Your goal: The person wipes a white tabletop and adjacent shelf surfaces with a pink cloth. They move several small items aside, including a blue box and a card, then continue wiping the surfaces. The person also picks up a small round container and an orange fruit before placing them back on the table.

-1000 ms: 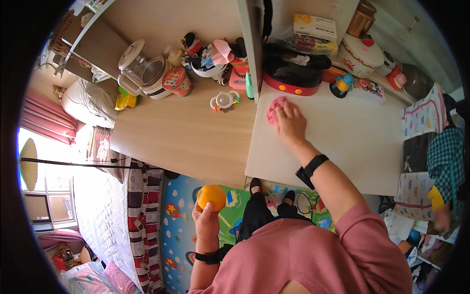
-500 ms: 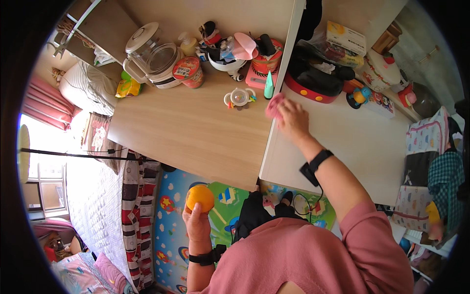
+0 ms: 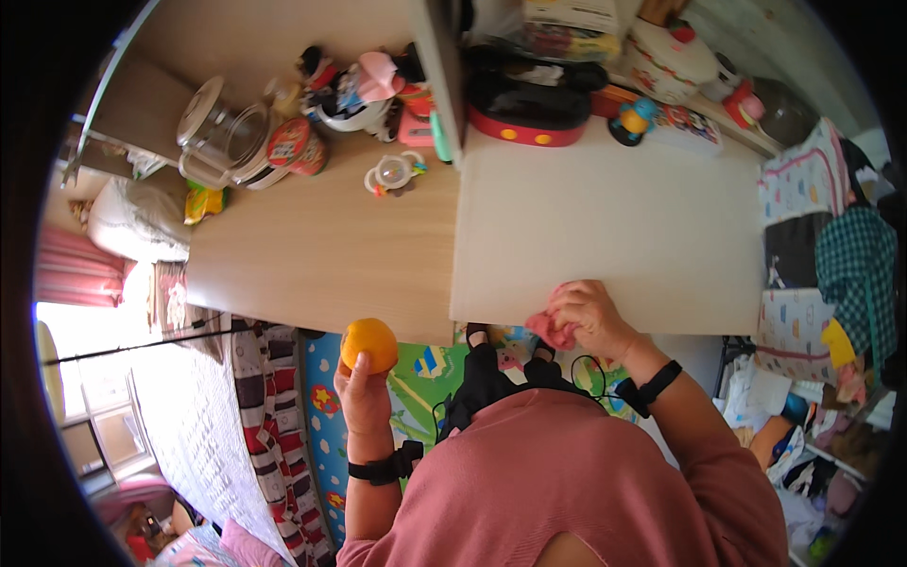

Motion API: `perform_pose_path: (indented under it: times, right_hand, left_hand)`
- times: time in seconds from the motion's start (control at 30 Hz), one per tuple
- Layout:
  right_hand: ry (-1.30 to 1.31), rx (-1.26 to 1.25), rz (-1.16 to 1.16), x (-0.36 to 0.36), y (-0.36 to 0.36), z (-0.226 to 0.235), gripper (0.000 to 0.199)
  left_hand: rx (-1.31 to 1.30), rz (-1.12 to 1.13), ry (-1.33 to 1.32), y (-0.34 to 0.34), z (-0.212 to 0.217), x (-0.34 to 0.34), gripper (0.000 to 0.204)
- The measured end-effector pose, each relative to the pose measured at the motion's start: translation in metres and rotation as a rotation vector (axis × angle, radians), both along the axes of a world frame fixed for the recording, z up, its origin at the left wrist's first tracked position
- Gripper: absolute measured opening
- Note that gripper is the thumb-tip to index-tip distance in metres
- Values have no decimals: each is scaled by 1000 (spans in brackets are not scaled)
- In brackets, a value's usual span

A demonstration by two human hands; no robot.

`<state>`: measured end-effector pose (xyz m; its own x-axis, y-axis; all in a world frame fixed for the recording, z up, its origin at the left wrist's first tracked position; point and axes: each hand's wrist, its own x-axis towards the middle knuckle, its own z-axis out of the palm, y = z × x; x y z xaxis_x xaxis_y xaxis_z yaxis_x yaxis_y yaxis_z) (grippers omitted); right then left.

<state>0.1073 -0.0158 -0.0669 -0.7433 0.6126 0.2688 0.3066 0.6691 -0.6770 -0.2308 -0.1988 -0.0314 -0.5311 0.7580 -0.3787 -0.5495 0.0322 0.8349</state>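
Held up in my left hand [image 3: 365, 399] is an orange [image 3: 370, 342], just in front of the near edge of the wood-coloured tabletop [image 3: 321, 255]. My fingers are closed round it from below, with the thumb in front. My right hand [image 3: 599, 319] is closed on a crumpled pink cloth [image 3: 552, 329] at the near edge of the white tabletop [image 3: 605, 227]. Part of the cloth hangs past that edge, and some of it is hidden under my fingers.
On the wooden top stand a glass jug [image 3: 206, 118], a red instant-noodle cup [image 3: 297, 146] and a baby rattle [image 3: 392, 173]. A black-and-red box [image 3: 525, 111] and a small blue figurine [image 3: 633, 121] line the back of the white top. An upright panel [image 3: 442, 76] divides the two sides.
My right hand has brought the pink cloth from the back, near the divider, to the near edge of the white tabletop. My left hand still holds the orange. The whole view has shifted.
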Motion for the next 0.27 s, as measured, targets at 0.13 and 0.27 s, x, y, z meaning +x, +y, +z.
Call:
perform_pose_path:
  times: [0.13, 0.27]
  right_hand:
    - [110, -217, -271, 130, 22, 2, 24]
    - [200, -682, -717, 217, 23, -1, 19]
  left_hand:
    - [25, -68, -28, 17, -2, 40, 57]
    - [-3, -57, -25, 14, -2, 65, 58]
